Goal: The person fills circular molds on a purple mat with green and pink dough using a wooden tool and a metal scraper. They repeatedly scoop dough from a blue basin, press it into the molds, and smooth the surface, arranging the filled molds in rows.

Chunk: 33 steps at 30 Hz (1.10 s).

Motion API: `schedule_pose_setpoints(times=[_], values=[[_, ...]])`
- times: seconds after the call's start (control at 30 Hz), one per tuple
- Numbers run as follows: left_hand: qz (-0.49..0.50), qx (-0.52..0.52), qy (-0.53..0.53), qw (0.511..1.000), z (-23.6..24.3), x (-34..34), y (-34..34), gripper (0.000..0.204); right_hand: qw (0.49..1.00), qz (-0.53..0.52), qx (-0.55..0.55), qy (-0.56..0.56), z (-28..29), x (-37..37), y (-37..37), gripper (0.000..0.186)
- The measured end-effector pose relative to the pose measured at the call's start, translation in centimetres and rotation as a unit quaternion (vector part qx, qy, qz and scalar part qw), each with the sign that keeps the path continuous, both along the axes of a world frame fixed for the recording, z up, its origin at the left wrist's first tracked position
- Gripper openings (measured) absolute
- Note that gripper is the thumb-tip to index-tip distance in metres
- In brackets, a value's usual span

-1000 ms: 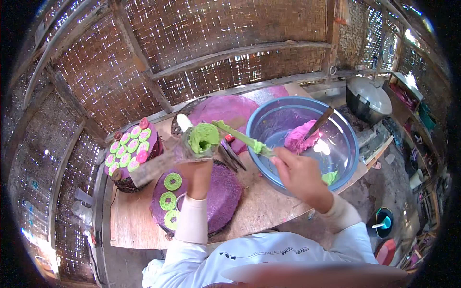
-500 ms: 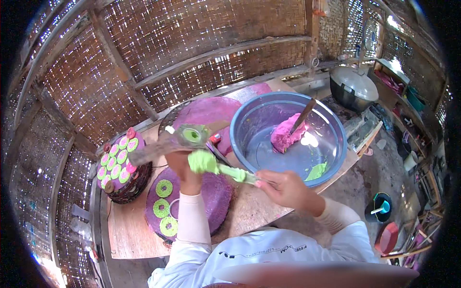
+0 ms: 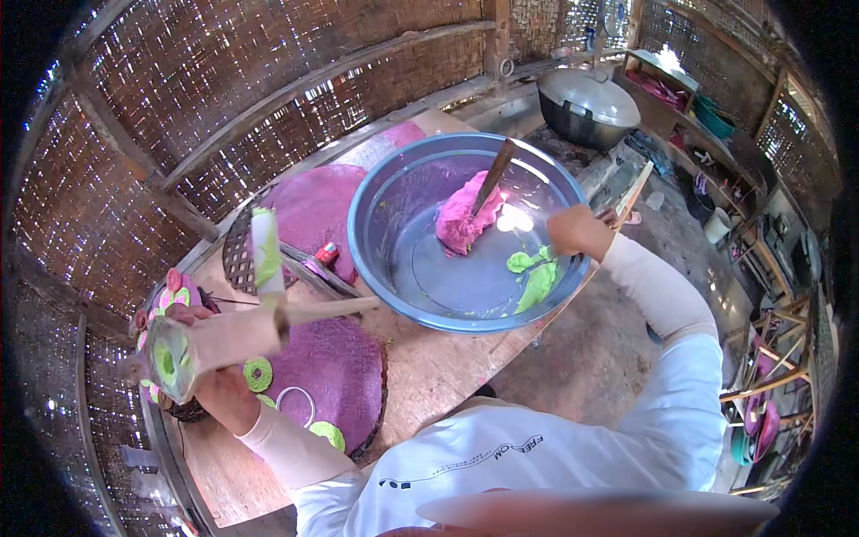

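Note:
My left hand [image 3: 224, 394] is closed around a clear, open-topped piping holder [image 3: 168, 362] with green icing inside and a pale brown, stiff-looking part, above a purple round board [image 3: 349, 358] carrying green rings [image 3: 258, 374] and a white hoop [image 3: 312, 407]. My right hand [image 3: 577, 233] is bent inside the right rim of a big blue basin [image 3: 394, 304], its fingers curled, what they grip hidden. Below it lie smears of green icing [image 3: 540, 286]; beside it sits pink icing [image 3: 456, 219] with a brown stick [image 3: 492, 170] standing in it.
A decorated cake [image 3: 174, 291] is behind my left hand. A pink round board [image 3: 309, 201] and metal tools lie on the wooden table [image 3: 429, 358]. A large lidded pot [image 3: 586, 116], shelves [image 3: 653, 80] and clutter line the right side; woven walls enclose the back and left.
My right hand has moved from the front of the table into the basin, where more green icing now shows. My left hand has moved left and down with the holder. The view has turned rightward.

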<state>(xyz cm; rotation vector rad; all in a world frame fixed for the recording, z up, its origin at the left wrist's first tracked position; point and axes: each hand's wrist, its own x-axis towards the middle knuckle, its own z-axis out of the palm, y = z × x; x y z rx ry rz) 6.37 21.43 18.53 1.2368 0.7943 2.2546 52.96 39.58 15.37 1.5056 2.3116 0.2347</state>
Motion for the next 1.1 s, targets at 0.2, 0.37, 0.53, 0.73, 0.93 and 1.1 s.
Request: schedule_pose_setpoints(times=[0.2,0.37,0.53,0.73,0.93,1.1], values=[[-0.196,0.103,0.001,0.975,3.1,3.7,0.4,0.026,0.877,0.016,-0.014,0.479,4.1,-10.8,-6.5,0.024],[-0.489,0.303,-0.06,0.816,-0.3,4.0,5.3,0.025,0.07,0.134,-0.785,0.601,0.9,-23.8,-14.3,0.07],[-0.381,0.145,-0.069,0.911,-1.0,2.1,1.8,0.03,-0.165,0.089,-0.844,0.503,-0.2,-27.4,-18.1,0.082],[0.154,-0.27,0.154,0.938,-5.0,-4.1,-5.6,0.031,0.135,0.089,-0.638,0.753,0.5,-23.5,-16.1,0.067],[0.224,-0.196,0.498,0.815,-2.7,-2.3,-11.3,0.034,0.45,0.159,-0.373,0.796,2.5,-27.2,-18.9,0.084],[0.254,-0.262,0.583,0.726,-0.3,-3.4,-14.4,0.034,0.581,0.343,-0.241,0.698,3.4,-29.6,-19.9,0.098]])
